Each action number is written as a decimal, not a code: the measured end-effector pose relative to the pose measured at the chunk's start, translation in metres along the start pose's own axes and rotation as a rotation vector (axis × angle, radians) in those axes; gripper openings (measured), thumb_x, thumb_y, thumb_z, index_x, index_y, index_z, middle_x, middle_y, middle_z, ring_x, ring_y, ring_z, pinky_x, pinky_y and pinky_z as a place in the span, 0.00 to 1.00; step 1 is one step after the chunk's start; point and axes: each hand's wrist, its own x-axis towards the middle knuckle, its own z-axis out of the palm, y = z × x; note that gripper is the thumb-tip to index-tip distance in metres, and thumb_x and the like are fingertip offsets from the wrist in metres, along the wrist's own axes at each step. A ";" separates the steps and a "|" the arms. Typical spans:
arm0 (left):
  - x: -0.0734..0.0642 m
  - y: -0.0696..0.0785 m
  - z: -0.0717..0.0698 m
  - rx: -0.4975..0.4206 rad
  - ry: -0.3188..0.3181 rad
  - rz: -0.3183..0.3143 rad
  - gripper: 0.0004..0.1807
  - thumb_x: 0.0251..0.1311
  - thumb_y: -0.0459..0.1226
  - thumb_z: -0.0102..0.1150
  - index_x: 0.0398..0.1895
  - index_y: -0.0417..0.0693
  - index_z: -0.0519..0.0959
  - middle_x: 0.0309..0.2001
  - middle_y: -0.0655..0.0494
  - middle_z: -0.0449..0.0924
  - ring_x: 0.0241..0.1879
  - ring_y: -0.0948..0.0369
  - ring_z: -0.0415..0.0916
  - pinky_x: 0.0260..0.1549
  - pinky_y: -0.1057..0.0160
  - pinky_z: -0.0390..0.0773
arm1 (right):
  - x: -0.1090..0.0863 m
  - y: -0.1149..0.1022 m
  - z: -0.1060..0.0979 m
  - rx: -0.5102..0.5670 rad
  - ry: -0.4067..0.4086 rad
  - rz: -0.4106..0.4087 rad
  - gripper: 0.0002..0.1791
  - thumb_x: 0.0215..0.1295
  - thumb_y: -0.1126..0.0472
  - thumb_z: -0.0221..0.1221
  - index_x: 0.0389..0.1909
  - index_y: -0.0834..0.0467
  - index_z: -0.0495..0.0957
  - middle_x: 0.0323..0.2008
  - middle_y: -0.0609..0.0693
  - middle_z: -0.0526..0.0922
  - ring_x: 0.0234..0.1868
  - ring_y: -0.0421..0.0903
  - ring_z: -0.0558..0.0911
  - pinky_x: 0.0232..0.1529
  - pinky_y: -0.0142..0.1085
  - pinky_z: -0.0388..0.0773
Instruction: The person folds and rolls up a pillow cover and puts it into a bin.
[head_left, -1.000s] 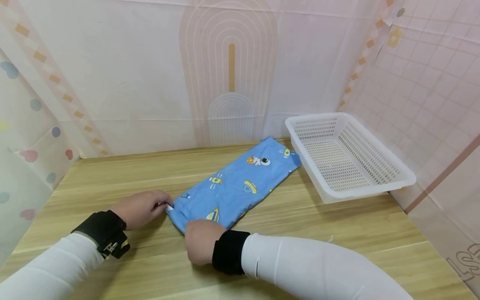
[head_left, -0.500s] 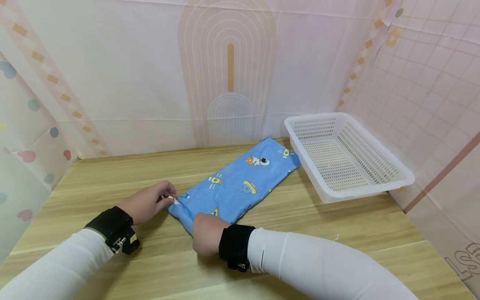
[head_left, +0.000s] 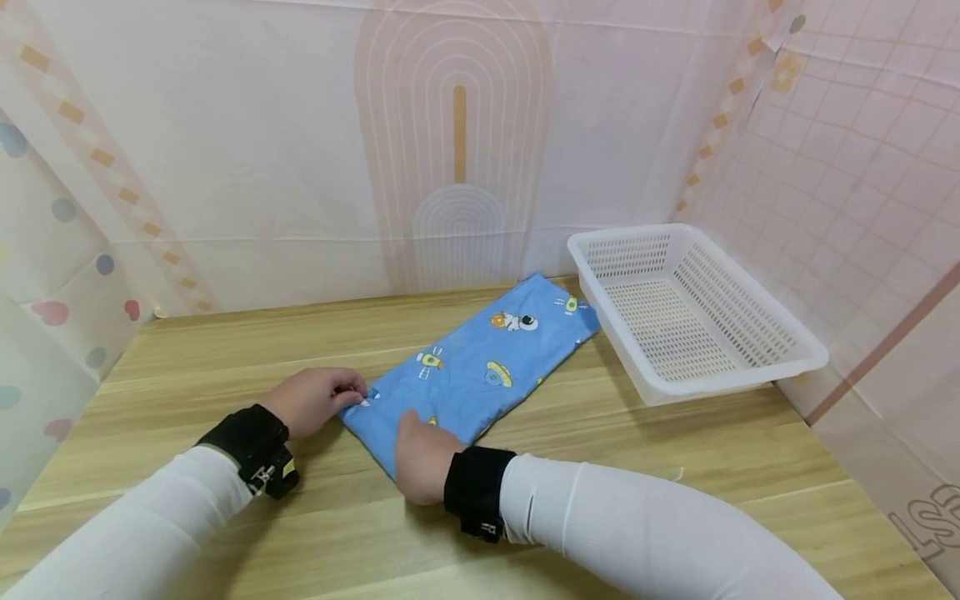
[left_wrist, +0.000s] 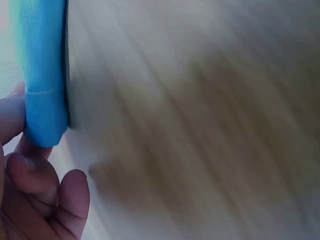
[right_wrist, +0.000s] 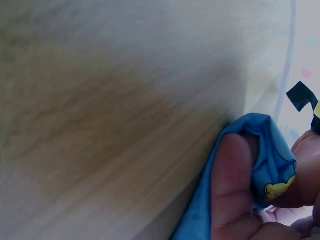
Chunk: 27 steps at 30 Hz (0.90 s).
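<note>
The left hand [head_left: 311, 402] pinches one near corner of the blue cloth [head_left: 480, 354]; the right hand [head_left: 424, 460] pinches the other. Folding seems in hand; the next move calls for level corners.

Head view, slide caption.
Left grip and right grip pinch the near end of a blue astronaut-print cloth beside a white slotted basket.

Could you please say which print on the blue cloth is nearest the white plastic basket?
The yellow satellite at the far end of the cloth, beside the basket; the white astronaut, yellow-and-blue saucer and second yellow satellite lie farther away.
</note>
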 end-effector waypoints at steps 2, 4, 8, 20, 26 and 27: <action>0.002 0.002 0.001 0.006 0.002 0.004 0.04 0.73 0.36 0.63 0.41 0.54 0.86 0.37 0.62 0.85 0.38 0.62 0.77 0.43 0.57 0.79 | -0.001 0.000 0.000 0.026 0.007 0.001 0.34 0.73 0.64 0.61 0.75 0.59 0.57 0.31 0.52 0.77 0.27 0.47 0.77 0.25 0.38 0.73; 0.003 0.004 0.002 0.010 0.001 -0.001 0.04 0.72 0.37 0.64 0.40 0.54 0.87 0.38 0.62 0.86 0.38 0.63 0.77 0.44 0.57 0.79 | -0.001 0.001 0.000 0.002 0.015 -0.026 0.29 0.73 0.64 0.61 0.70 0.59 0.61 0.31 0.51 0.77 0.28 0.46 0.77 0.25 0.37 0.74; 0.005 0.006 0.004 0.009 0.007 -0.033 0.01 0.70 0.37 0.66 0.41 0.51 0.85 0.36 0.60 0.86 0.36 0.63 0.78 0.41 0.58 0.79 | -0.002 0.002 0.000 -0.120 0.030 -0.107 0.15 0.75 0.63 0.60 0.57 0.60 0.72 0.31 0.48 0.77 0.29 0.43 0.76 0.28 0.33 0.75; 0.001 0.004 0.000 0.100 0.015 0.112 0.03 0.66 0.36 0.70 0.35 0.55 0.88 0.40 0.61 0.82 0.38 0.65 0.78 0.42 0.59 0.81 | -0.006 0.006 0.006 -0.500 0.172 -0.268 0.10 0.74 0.58 0.62 0.31 0.53 0.83 0.29 0.45 0.83 0.30 0.39 0.80 0.30 0.35 0.81; -0.007 -0.007 -0.008 -0.021 -0.104 0.130 0.14 0.61 0.42 0.76 0.49 0.49 0.89 0.51 0.56 0.82 0.46 0.63 0.78 0.46 0.63 0.82 | -0.008 0.001 0.008 -0.511 0.125 -0.244 0.22 0.71 0.40 0.64 0.24 0.51 0.84 0.26 0.43 0.84 0.30 0.39 0.83 0.30 0.35 0.82; -0.008 -0.008 -0.009 -0.036 -0.118 0.136 0.17 0.59 0.42 0.77 0.51 0.48 0.89 0.52 0.55 0.82 0.46 0.63 0.79 0.46 0.64 0.82 | -0.008 0.001 0.008 -0.532 0.124 -0.249 0.22 0.70 0.38 0.65 0.23 0.50 0.84 0.26 0.42 0.84 0.31 0.39 0.84 0.31 0.35 0.83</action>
